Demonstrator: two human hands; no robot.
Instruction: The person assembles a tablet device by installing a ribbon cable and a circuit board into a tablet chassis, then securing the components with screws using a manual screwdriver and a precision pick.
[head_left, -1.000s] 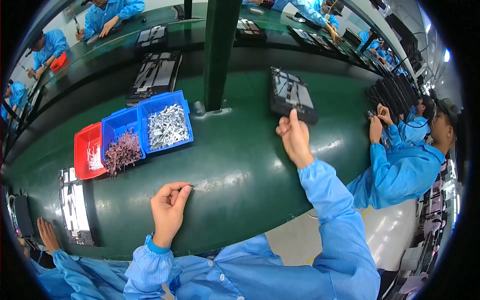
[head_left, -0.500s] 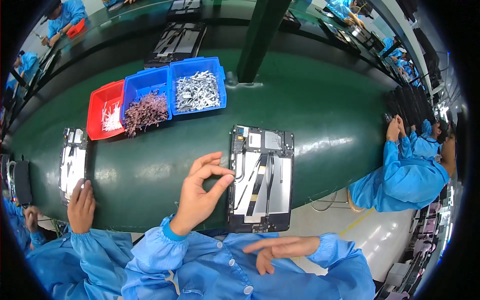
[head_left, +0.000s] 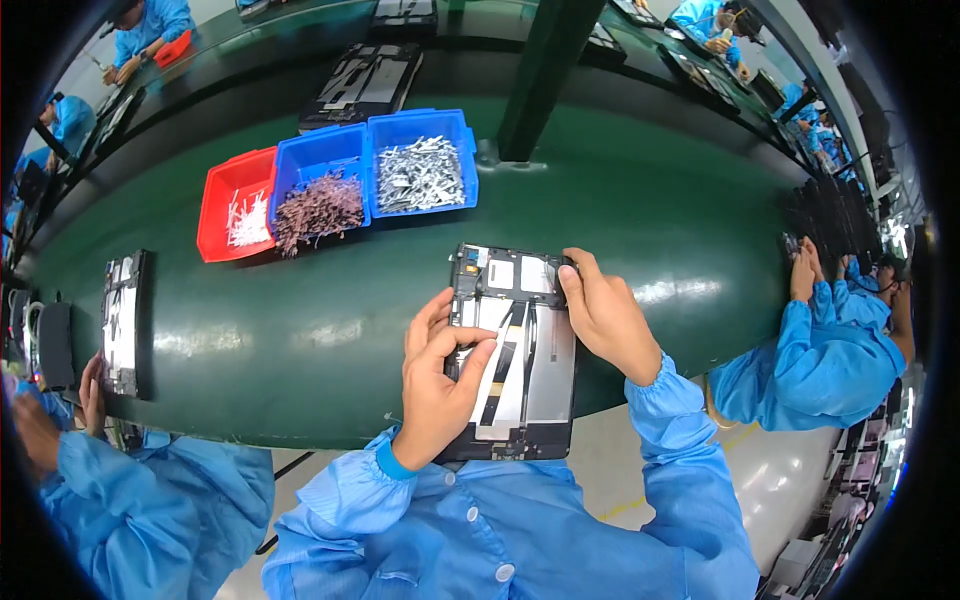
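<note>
An opened tablet point(head_left: 548, 375) lies in front of me, its inside showing black ribbon cables, silvery panels and a dark frame. My right hand point(head_left: 612, 315) grips its upper right edge, thumb on top and fingers round the side. Over the tablet's left side is my left hand point(head_left: 440, 385), thumb and index fingertip pinched together above the inner panel. Whatever lies in that pinch, if anything, is too small to make out. The other left fingers rest by the tablet's left edge.
Beyond the tablet stand a red bin point(head_left: 232, 212) of white strips, a blue bin point(head_left: 322, 160) of brownish-purple pieces and a blue bin point(head_left: 420, 122) of silvery pieces. A green post point(head_left: 535, 85) rises behind. Another opened tablet point(head_left: 124, 325) lies left, near a co-worker's hand point(head_left: 92, 395).
My right hand has risen from near my body to grip the tablet's upper right edge. My left hand has moved right, over the tablet. The co-worker's hand has drawn back from the other tablet.
</note>
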